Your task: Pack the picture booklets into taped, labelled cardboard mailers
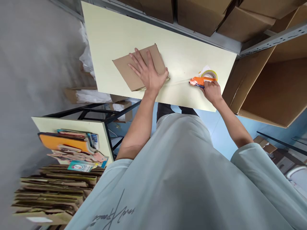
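Note:
Under my left hand lies a brown cardboard box, closed, on the cream tabletop. The fingers are spread flat across its top, with the thumb at the right edge. My right hand is wrapped round an orange tape dispenser, off to the right of the box. A roll of clear tape with a yellow core sits on the dispenser. A thin strip of tape stretches from the dispenser to the box's right side.
Cardboard boxes line a shelf behind the table. A large open carton stands at the right. Down on the left are a side table with an orange folder and papers, and stacked flat cardboard.

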A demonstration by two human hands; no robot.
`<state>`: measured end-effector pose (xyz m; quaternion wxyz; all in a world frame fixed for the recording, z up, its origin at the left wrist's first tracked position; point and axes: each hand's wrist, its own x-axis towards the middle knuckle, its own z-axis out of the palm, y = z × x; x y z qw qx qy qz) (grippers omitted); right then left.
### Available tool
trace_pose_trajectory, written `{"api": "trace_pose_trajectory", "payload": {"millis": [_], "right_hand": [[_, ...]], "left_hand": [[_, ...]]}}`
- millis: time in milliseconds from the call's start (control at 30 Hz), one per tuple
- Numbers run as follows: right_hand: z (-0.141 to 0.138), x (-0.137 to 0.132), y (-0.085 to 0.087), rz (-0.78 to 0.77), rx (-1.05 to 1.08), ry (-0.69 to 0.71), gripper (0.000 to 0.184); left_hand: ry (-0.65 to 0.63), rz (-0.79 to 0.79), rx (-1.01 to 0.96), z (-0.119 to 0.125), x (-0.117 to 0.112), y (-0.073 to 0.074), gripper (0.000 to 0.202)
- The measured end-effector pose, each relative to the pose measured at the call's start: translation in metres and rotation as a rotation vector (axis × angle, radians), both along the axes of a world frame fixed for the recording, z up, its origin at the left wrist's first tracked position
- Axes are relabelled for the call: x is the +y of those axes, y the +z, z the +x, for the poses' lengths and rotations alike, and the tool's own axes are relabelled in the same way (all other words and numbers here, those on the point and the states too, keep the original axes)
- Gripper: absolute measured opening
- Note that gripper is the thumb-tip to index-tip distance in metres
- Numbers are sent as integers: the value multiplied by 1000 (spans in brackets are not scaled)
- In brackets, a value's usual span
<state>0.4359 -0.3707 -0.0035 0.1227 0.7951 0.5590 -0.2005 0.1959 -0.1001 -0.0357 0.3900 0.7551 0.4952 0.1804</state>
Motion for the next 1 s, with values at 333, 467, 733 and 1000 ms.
{"api": "trace_pose_trajectory", "payload": {"millis": [333,467,733,1000], "right_hand": [[-53,63,-18,65,125,155,40],[-78,65,-8,-1,167,200,37],[-72,46,4,-113,228,370,45],[28,41,13,-72,19,250,55]], "left_hand": [[-213,-219,-149,-27,-4,1,84],[-141,-180,-201,-33,-46,14,62],[-347,-162,-177,-57,-61,23,62],[-514,-34,-49,-62,-64,3,52]]}}
